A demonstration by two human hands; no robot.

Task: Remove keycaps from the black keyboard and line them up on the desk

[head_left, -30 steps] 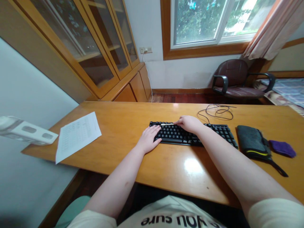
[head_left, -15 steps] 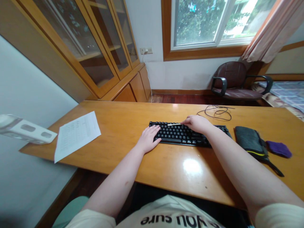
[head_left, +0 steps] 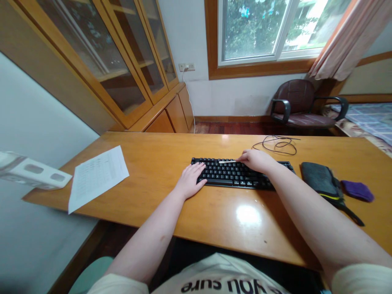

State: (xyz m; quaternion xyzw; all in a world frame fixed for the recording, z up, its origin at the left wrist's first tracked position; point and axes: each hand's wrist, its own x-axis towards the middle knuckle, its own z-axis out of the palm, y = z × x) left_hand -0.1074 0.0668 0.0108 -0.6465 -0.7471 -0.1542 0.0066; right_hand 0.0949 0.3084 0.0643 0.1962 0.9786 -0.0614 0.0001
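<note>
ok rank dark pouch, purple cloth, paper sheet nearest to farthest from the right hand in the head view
1. dark pouch, just right of the right hand
2. purple cloth, right of the pouch
3. paper sheet, far left

I have a single view, worn on the head. It faces forward and down over the surface (head_left: pixel 153 196) toward the window (head_left: pixel 254 32), close in: left hand (head_left: pixel 190 179) and right hand (head_left: pixel 256 160) sit mid-frame, with the forearms filling the bottom.
</note>
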